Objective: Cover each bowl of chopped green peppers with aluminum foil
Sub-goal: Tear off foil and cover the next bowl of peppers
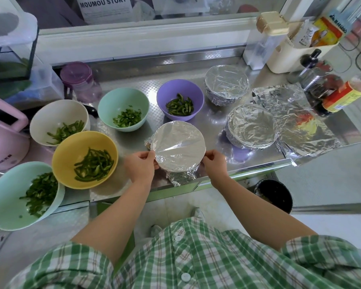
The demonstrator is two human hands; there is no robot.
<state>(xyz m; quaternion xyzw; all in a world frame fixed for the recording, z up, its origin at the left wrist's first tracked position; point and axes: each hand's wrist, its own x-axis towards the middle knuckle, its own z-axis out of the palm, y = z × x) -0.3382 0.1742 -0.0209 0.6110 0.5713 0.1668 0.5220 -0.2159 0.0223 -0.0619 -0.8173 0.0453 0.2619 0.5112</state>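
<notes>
Curled fingers (148,156) of the left hand (141,166) are pinching the foil at the left rim of the foil-covered bowl (178,142), and the right hand (214,163) is pinching the right rim likewise. This bowl is sitting near the front edge of the steel counter (213,115). To the right, a second wrapped bowl (251,126), a third wrapped bowl (226,82) and loose foil sheets (296,113) are lying. Uncovered pepper bowls are standing far and left: purple bowl (175,88), mint bowl (117,101), white bowl (54,115), yellow bowl (71,151), nearest mint bowl (6,197).
</notes>
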